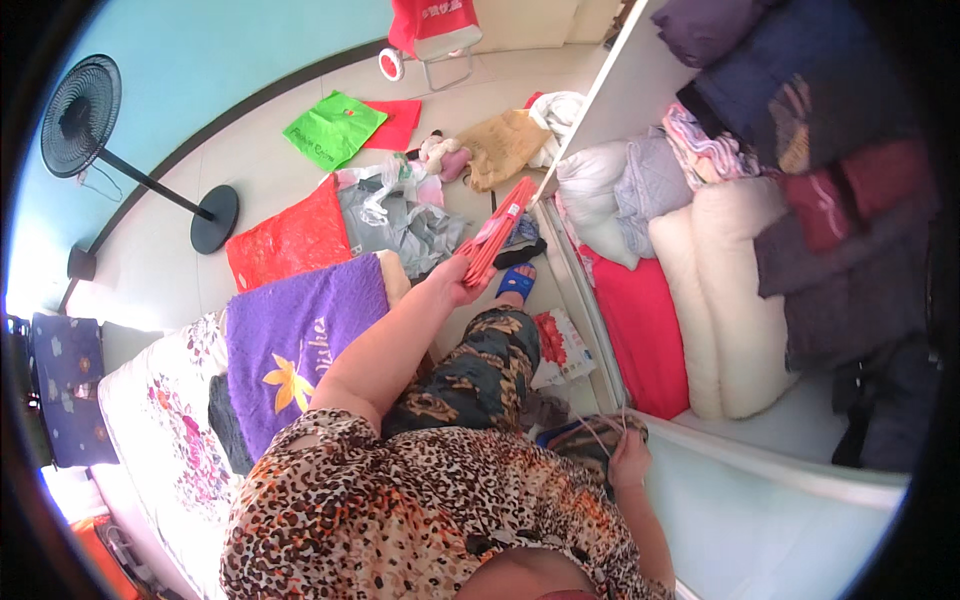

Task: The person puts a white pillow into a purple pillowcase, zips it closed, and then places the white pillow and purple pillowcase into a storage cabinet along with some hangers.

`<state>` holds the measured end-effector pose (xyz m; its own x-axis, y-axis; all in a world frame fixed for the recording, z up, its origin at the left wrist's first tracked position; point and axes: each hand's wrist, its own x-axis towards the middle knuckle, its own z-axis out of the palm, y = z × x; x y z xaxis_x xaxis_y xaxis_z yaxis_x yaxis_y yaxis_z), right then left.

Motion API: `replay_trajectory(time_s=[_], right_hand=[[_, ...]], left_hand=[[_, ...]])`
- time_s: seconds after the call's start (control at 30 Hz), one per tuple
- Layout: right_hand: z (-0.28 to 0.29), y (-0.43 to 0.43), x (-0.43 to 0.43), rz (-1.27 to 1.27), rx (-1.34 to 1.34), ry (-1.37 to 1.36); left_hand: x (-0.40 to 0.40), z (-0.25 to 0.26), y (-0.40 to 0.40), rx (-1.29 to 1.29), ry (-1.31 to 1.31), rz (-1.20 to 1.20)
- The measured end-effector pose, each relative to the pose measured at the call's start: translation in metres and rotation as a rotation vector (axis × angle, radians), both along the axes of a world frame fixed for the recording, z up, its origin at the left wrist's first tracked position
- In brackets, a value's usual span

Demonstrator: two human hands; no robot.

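My left hand (459,283) reaches forward, gripping one end of a bundle of thin coral-red rods (496,229), perhaps clothes hangers. A label bearing writing is wrapped around the bundle. Down at the right, my right hand (628,459) is closed on thin pale strands (596,433), cord or wire; I cannot tell which. Beyond that hand runs the white frame of an open wardrobe (622,390). Inside it, close to the frame, lies red folded cloth (637,337), with a thick cream fleece blanket (724,300) beside it.
A purple fleece (300,330) covers part of a floral-covered surface (165,405) at left. Grey plastic bags (405,232), a red bag (289,236), a green bag (334,131) and a plush toy (442,156) litter the tiles. A black standing fan (214,219) stands by the wall.
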<state>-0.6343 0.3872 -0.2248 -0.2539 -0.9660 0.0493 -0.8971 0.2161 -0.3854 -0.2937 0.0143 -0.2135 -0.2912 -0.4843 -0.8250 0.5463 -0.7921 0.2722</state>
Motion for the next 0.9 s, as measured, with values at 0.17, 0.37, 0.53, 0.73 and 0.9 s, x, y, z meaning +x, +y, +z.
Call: replay_trajectory(time_s=[0.17, 0.37, 0.53, 0.73, 0.9], right_hand=[[-0.008, -0.051, 0.012, -0.033, -0.023, -0.038], [-0.047, -0.084, 0.006, -0.325, 0.032, -1.035], [0.033, -0.093, 0.03, -0.31, -0.006, -1.341], [0.105, -0.089, 0.018, -0.282, -0.184, -1.533], [0.161, -0.082, -0.004, -0.279, -0.369, -1.712]], left_hand=[[0.023, 0.063, 0.069, -0.23, -0.258, -0.201], [0.053, 0.168, 0.116, -0.78, -0.567, -0.418], [0.071, 0.197, 0.14, -1.162, -0.569, -0.38], [0.061, 0.207, 0.152, -1.274, -0.481, -0.487], [0.045, 0.221, 0.162, -1.292, -0.363, -0.608]])
